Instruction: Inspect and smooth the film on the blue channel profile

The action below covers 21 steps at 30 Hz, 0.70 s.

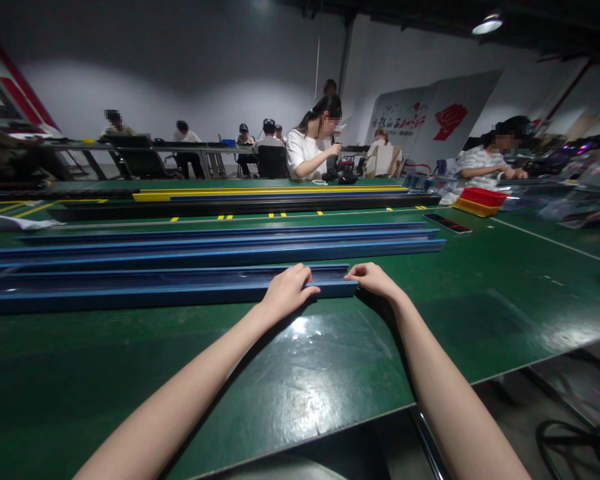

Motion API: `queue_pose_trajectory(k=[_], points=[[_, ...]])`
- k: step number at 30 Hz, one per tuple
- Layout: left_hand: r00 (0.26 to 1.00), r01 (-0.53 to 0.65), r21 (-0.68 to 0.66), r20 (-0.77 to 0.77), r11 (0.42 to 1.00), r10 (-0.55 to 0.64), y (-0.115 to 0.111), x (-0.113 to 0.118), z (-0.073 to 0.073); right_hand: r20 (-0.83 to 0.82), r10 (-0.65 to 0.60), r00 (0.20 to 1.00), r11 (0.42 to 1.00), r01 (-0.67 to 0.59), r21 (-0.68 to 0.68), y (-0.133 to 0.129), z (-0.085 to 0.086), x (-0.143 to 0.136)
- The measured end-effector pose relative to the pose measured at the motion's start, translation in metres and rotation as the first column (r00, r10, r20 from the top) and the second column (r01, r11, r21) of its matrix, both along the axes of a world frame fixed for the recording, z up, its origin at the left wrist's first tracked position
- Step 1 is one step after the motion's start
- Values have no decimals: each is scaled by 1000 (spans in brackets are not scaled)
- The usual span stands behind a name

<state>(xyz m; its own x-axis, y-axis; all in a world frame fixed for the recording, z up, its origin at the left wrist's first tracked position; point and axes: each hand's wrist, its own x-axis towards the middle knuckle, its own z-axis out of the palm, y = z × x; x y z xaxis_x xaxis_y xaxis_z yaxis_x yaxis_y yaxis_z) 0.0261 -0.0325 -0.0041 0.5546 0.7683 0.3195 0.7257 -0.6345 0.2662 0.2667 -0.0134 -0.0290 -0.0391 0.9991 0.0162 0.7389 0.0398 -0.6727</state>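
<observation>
A long blue U-shaped channel (130, 293) lies nearest me on the green table, its open side facing up. Close to its right end, my left hand (287, 291) is wrapped over the channel, fingers reaching inside and thumb along the near wall. My right hand (374, 278) is closed in a pinch right at the channel's end, with the fingertips touching it. Whatever may be between those fingertips is too small to make out. Just beyond lie more blue channels (230, 253), parallel to the first one.
Farther back on the green table (480, 300) are black and yellow rails (270, 193), a phone (447, 223), and red and yellow trays (480, 200) beside clear plastic bags. A person in white (300, 152) is across the table; another person (485, 160) works at the right.
</observation>
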Motion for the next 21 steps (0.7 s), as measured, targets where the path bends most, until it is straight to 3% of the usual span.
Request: queue_pose_trajectory(k=[15, 21], points=[[976, 72, 143, -213, 987, -40, -1, 0, -7, 6, -1, 1000, 1000, 1, 0, -1, 1, -1], [978, 88, 266, -204, 960, -33, -3, 0, -17, 22, 5, 1000, 1000, -6, 28, -2, 2, -3]])
